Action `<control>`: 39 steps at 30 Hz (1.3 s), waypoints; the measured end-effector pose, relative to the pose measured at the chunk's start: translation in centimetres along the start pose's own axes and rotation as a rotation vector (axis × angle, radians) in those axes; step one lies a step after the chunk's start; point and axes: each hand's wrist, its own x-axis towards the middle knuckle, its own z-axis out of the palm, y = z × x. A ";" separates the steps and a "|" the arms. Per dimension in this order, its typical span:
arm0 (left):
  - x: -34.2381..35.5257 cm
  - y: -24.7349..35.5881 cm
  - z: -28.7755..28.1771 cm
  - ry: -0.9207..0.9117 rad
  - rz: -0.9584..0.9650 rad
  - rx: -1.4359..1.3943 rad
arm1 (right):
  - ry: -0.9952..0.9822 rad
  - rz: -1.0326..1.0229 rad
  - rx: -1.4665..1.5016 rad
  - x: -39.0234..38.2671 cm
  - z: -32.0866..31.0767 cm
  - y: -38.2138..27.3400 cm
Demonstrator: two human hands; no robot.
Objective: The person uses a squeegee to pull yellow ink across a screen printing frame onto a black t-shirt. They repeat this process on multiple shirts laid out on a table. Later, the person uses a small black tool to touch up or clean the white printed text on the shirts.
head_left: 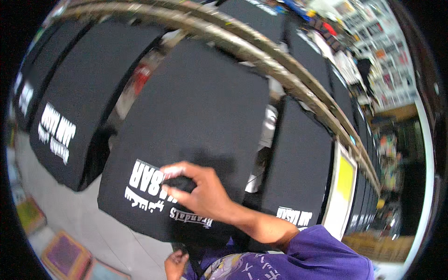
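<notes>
A black cloth panel [196,102], apparently a shirt stretched flat on a board, lies in front of me with white printed lettering [144,172] near its close end. Over that print is my right hand [200,189], coming in from the lower right under a purple sleeve [326,254]. Its thumb and fingers curl around something dark that I cannot make out against the black cloth. Low in the view, just beyond the panel's near edge, my left hand [175,266] shows only in part, its fingers curled in beside dark cloth. What it holds, if anything, is hidden.
More black printed panels stand on the left [93,93] and right [298,163]. A long rail [261,60] runs behind them. A frame with a yellow-green area [343,182] leans at the right. Colourful framed screens [67,254] lie on the floor at lower left.
</notes>
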 end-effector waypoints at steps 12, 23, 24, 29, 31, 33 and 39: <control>-12.3 25.2 -7.4 0.103 0.813 -0.171 | 0.198 0.128 0.022 -13.2 -4.0 -6.9; -13.6 28.7 -7.8 -0.071 1.289 0.288 | 0.322 0.107 0.034 -17.1 -0.3 -10.9; -13.9 28.2 -8.3 -0.072 1.264 0.296 | 0.330 0.106 0.054 -17.2 0.3 -10.9; -12.9 24.9 -9.7 -0.131 1.135 0.053 | 0.342 0.224 0.180 -16.9 3.2 -12.4; -10.7 23.3 -9.8 -0.167 1.153 -0.154 | 0.383 0.249 0.210 -17.1 4.3 -12.9; -11.1 23.0 -10.2 -0.122 1.146 -0.087 | 0.453 0.178 0.176 -17.4 5.7 -11.4; -10.0 23.1 -11.7 -0.096 1.130 -0.101 | 0.642 -0.043 -0.120 -17.7 9.2 -11.2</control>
